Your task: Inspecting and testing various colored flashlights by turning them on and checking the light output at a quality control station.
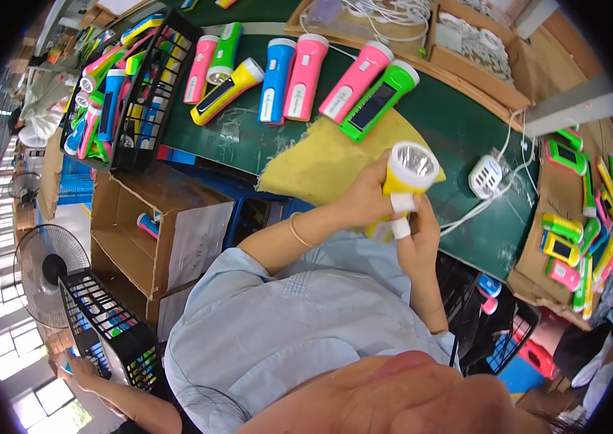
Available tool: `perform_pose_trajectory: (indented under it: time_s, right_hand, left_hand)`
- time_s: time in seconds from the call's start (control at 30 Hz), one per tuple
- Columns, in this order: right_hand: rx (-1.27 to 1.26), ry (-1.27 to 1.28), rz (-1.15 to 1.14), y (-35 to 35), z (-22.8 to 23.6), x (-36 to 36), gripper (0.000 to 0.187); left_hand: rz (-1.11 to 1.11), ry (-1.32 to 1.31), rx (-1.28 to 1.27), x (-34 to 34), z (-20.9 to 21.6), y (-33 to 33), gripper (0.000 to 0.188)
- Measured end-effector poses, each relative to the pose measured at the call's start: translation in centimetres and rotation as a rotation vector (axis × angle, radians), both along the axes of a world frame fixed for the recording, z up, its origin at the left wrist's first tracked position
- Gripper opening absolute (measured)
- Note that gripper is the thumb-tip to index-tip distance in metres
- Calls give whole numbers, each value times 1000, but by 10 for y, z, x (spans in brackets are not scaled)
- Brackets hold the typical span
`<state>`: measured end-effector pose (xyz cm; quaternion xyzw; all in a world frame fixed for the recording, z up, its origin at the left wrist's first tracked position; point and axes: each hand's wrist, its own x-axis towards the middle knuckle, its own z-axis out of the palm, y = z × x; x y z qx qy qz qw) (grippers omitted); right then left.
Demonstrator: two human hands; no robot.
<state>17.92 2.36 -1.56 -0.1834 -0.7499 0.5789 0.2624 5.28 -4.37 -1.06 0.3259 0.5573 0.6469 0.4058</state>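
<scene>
I work on a small factory assembly line: bright plastic flashlights [305,77] lie in rows on my green counter [451,130], more fill a black wire basket [149,94], cardboard boxes [155,231] hold parts and cables, and a fan [43,271] stands by tall windows.

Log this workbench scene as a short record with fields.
left hand: left hand grips the yellow plastic flashlight
right hand: right hand, white tape on fingers, holds the same flashlight from below
under it: yellow cloth on the green table
row behind: pink, blue, green and yellow flashlights lying flat
left: black wire basket full of flashlights
right: white charger block with cables
</scene>
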Motion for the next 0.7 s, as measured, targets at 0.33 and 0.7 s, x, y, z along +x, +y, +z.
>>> perform_pose_trajectory:
  time_s: [0.33, 0.7]
  right_hand:
    - [-482, -25, -204, 28, -15, 38, 26]
    - [-572, 52, -217, 29, -8, 30, 29]
  left_hand:
    - [-163, -631, 26, -17, 17, 29, 25]
    - [94, -389, -21, -29, 25, 56, 31]
